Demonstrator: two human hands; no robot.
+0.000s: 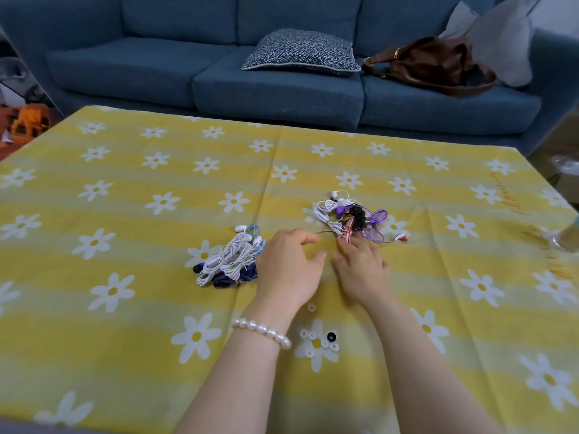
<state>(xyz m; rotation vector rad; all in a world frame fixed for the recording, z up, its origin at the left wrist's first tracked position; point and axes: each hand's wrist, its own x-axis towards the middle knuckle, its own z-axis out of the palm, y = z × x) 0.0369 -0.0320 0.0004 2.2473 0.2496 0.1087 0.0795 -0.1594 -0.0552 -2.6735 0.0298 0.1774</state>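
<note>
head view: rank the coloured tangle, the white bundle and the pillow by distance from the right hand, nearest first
1. Coloured tangle, just beyond the right hand, at its fingertips.
2. White bundle, to the left, past the left hand.
3. Pillow, far back on the sofa.

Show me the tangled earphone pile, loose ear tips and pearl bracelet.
tangled earphone pile [355, 214]: head view, on its black cable coil.
loose ear tips [312, 336]: head view, on a central white tip.
pearl bracelet [261, 329]: head view, a middle pearl.
</note>
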